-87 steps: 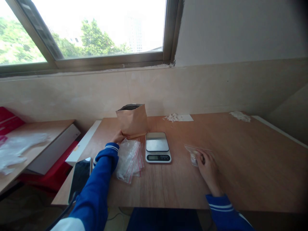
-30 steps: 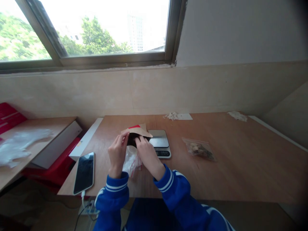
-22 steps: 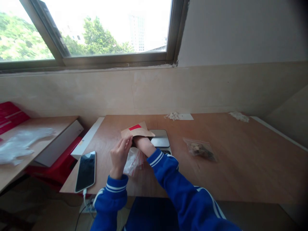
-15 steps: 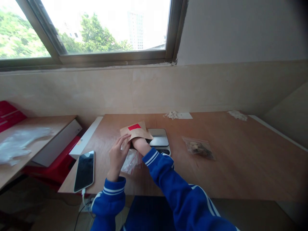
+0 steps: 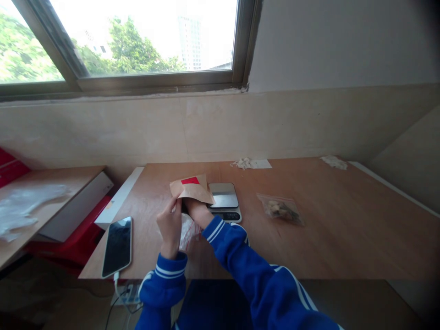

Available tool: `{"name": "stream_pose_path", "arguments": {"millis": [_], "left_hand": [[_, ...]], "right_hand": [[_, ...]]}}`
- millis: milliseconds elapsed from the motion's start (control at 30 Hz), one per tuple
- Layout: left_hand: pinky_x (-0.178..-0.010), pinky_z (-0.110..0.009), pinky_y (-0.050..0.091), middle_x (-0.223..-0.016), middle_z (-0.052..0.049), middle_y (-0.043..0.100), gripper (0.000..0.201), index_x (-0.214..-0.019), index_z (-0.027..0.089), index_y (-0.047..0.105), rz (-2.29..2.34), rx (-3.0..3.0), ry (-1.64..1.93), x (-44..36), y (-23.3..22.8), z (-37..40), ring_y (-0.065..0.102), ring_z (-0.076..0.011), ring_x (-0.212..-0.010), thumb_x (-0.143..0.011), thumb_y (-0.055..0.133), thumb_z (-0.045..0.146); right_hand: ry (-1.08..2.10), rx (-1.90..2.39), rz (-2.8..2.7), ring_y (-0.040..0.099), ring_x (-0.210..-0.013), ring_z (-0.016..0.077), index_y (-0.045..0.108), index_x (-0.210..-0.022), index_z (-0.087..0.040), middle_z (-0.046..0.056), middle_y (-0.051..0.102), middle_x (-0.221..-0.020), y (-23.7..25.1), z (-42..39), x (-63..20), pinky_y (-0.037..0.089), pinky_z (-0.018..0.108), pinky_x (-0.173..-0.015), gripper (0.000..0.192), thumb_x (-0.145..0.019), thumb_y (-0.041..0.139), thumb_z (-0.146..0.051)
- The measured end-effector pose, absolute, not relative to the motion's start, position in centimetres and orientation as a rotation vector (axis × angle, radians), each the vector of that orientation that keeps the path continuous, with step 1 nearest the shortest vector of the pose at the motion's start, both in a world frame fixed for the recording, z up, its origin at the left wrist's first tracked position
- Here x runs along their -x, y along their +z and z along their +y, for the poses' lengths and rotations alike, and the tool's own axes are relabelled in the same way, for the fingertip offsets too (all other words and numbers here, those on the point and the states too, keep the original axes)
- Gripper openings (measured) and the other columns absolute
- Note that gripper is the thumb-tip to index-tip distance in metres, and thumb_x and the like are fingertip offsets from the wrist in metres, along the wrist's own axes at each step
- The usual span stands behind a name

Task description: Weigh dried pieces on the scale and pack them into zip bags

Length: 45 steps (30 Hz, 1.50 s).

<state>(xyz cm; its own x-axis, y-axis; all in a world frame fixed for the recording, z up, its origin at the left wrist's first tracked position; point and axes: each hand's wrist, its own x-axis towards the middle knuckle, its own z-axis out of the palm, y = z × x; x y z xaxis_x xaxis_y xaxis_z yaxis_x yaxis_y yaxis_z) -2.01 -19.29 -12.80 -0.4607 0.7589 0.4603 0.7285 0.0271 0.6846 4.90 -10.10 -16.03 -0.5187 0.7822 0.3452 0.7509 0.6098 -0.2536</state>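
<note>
A brown paper bag (image 5: 202,191) with a red label is tilted above the table, its mouth toward me. My left hand (image 5: 170,222) pinches the near edge of its opening. Inside the mouth is my right hand (image 5: 196,211); its fingers are hidden by the paper. Just right of the bag stands a kitchen scale (image 5: 225,197) with a silver plate and a dark display, partly behind my right wrist. Clear zip bags with red seal lines (image 5: 189,231) lie under my hands. To the right rests a filled zip bag (image 5: 280,208) holding brownish dried pieces.
A phone (image 5: 117,247) with a white charging cable lies at the table's left edge. White scraps (image 5: 243,163) and a white card lie along the back, with more scraps (image 5: 333,162) at the back right. Clear plastic (image 5: 30,204) covers part of the left table.
My left fingers have closed onto the bag's edge, where they were more spread before. My right hand stays inside the bag. The view has shifted slightly.
</note>
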Motion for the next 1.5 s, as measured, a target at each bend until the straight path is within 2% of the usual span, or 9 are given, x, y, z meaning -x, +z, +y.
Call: {"name": "stream_pose_path", "arguments": {"millis": [133,333,600,767,933,1100,1233,1367,1500], "left_hand": [[-0.059,-0.024,0.038,-0.084,-0.008,0.077,0.028,-0.115,0.025,0.074,2.340,-1.665,1.409,1.9,-12.3,-18.9,0.066,-0.0176,-0.067,-0.092,0.059,0.031],[-0.058,-0.024,0.035,-0.082,-0.009,0.077,0.027,-0.113,0.024,0.075,2.332,-1.661,1.457,2.4,-12.1,-18.4,0.065,-0.0169,-0.064,-0.092,0.059,0.028],[-0.061,-0.023,0.038,-0.088,-0.008,0.078,0.027,-0.113,0.023,0.075,2.249,-1.652,1.474,1.6,-12.4,-18.6,0.066,-0.0153,-0.067,-0.091,0.060,0.026],[-0.061,-0.023,0.039,-0.086,-0.008,0.078,0.028,-0.113,0.024,0.075,2.254,-1.675,1.389,1.9,-11.8,-18.6,0.066,-0.0161,-0.067,-0.092,0.058,0.031],[-0.061,-0.023,0.040,-0.088,-0.008,0.078,0.029,-0.113,0.026,0.075,2.266,-1.722,1.325,2.1,-10.7,-18.4,0.068,-0.0184,-0.072,-0.093,0.054,0.032],[-0.061,-0.026,0.040,-0.088,-0.008,0.078,0.031,-0.116,0.029,0.074,2.342,-1.769,1.166,1.4,-9.0,-17.5,0.070,-0.0218,-0.072,-0.094,0.053,0.037],[-0.061,-0.027,0.040,-0.090,-0.010,0.077,0.032,-0.112,0.029,0.075,2.433,-1.791,1.081,1.9,-7.4,-16.0,0.070,-0.0243,-0.076,-0.094,0.051,0.040],[-0.066,-0.030,0.042,-0.093,-0.010,0.077,0.034,-0.109,0.029,0.076,2.491,-1.768,1.094,3.2,-6.4,-14.3,0.069,-0.0267,-0.082,-0.094,0.050,0.043],[-0.064,-0.032,0.041,-0.090,-0.014,0.076,0.042,-0.106,0.025,0.076,2.545,-1.699,1.069,3.8,-6.1,-13.6,0.069,-0.0301,-0.082,-0.093,0.047,0.051]], "right_hand": [[0.064,1.362,-2.412,0.059,-0.121,0.0303,0.059,-0.128,-0.013,0.015,0.064,-0.130,-13.2,-11.9,-6.4,0.042,0.048,-0.110,0.040,-0.092,0.044,-0.005],[0.045,1.306,-2.506,0.069,-0.101,0.0288,0.054,-0.132,-0.012,0.019,0.068,-0.118,-10.1,-15.3,-8.4,0.057,0.042,-0.088,0.037,-0.098,0.040,-0.011],[0.059,1.099,-2.628,0.063,-0.116,0.0266,0.054,-0.132,-0.011,0.016,0.061,-0.131,-10.4,-15.3,-10.3,0.052,0.039,-0.099,0.038,-0.097,0.042,-0.007],[0.083,1.057,-2.571,0.069,-0.096,0.0223,0.062,-0.121,-0.017,0.013,0.065,-0.121,-10.9,-15.6,-11.9,0.056,0.034,-0.086,0.030,-0.096,0.046,-0.009],[0.005,0.959,-2.427,0.061,-0.107,0.0265,0.061,-0.121,-0.014,0.014,0.065,-0.112,-11.8,-16.4,-13.4,0.053,0.044,-0.093,0.027,-0.096,0.050,-0.015],[0.260,0.858,-2.145,0.060,-0.111,0.0226,0.059,-0.122,-0.019,0.010,0.063,-0.114,-11.1,-16.3,-14.4,0.050,0.039,-0.098,0.028,-0.096,0.049,-0.014],[0.402,0.802,-1.757,0.061,-0.109,0.0200,0.061,-0.115,-0.023,0.007,0.064,-0.111,-10.1,-15.8,-16.3,0.050,0.034,-0.097,0.021,-0.096,0.052,-0.024],[0.383,0.960,-1.564,0.063,-0.104,0.0220,0.064,-0.107,-0.020,0.009,0.065,-0.106,-12.6,-14.0,-18.8,0.050,0.035,-0.093,0.018,-0.093,0.055,-0.028],[0.393,1.168,-1.679,0.062,-0.103,0.0244,0.063,-0.112,-0.017,0.012,0.064,-0.106,-17.2,-10.6,-19.6,0.051,0.038,-0.092,0.026,-0.088,0.053,-0.018]]}}
